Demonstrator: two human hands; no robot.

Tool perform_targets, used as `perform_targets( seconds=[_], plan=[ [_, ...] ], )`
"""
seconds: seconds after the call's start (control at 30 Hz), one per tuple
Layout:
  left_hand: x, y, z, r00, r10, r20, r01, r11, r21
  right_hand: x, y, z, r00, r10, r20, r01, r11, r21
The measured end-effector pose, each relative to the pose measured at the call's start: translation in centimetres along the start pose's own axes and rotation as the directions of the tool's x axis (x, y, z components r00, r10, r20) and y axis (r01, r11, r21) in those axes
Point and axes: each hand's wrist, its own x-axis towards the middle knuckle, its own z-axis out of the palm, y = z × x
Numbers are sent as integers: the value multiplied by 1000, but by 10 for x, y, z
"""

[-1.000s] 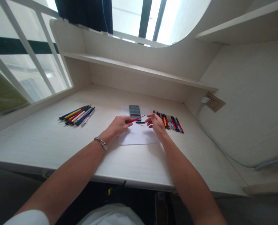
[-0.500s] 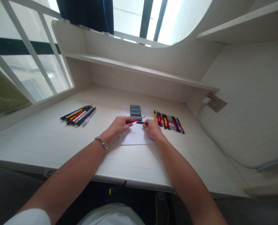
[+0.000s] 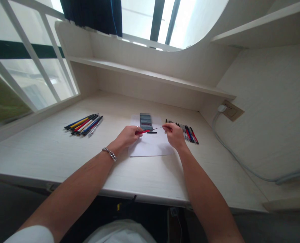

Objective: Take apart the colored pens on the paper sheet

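Note:
My left hand (image 3: 130, 135) is closed on a red pen barrel (image 3: 144, 131) above the white paper (image 3: 150, 148). From my right hand (image 3: 174, 135), a thin pen refill (image 3: 158, 128) points left toward the barrel's tip, pinched between thumb and fingers. The refill looks separate from the barrel, though it is very fine here. Just below them a short black pen part (image 3: 152, 132) lies on the paper. A phone (image 3: 146, 121) with a lit screen rests at the paper's far side.
On the left of the desk lies a pile of pens (image 3: 84, 125). A row of pens (image 3: 191, 134) is on the right, partly hidden by my right hand. Behind runs a shelf (image 3: 140, 72); a plugged-in charger (image 3: 222, 108) and cable (image 3: 231, 152) are at the right wall.
My right hand has moved right, off the black pen part, and now holds the refill that stuck out of the red barrel. My left hand has barely moved.

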Motion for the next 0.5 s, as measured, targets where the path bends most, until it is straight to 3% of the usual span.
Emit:
perform_targets(
  seconds=[0.5],
  plan=[
    [0,0,0,1000,4,15,-5,1000,28,-3,-4,1,997,-38,65,42,997,-64]
  ],
)
